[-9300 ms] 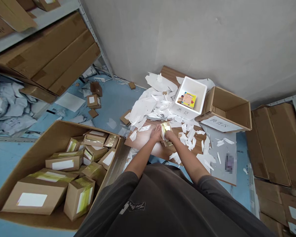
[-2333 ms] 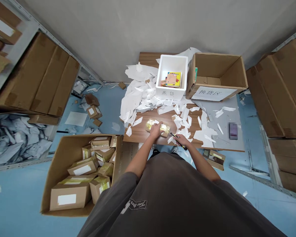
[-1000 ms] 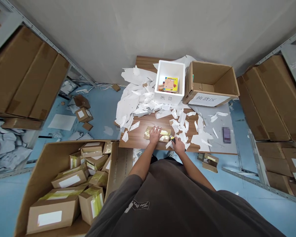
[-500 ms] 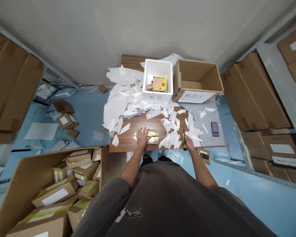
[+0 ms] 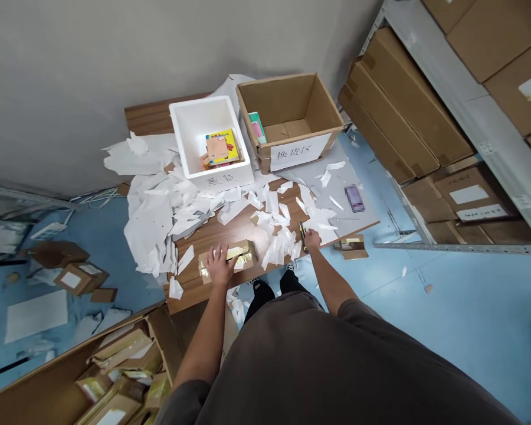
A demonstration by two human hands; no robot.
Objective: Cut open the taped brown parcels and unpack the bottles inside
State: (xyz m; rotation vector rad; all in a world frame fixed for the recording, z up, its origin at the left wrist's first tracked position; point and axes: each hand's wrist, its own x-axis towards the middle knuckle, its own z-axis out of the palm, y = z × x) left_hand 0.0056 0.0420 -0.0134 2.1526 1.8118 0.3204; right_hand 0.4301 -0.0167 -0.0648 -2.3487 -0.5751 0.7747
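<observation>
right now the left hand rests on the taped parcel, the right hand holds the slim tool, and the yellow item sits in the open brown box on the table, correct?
The box is wrong: the head view shows the yellow item in the white box. The rest is right: left hand on the taped parcel, right hand holding the slim tool.

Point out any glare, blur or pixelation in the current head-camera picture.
In the head view, soft glare whitens the brown wood-grain table beside the yellow-taped brown cardboard parcel under the left hand; also in the head view, the heaped brown cardboard parcels at lower left look smeared, and a purple rectangular object at right is pixelated.
</observation>
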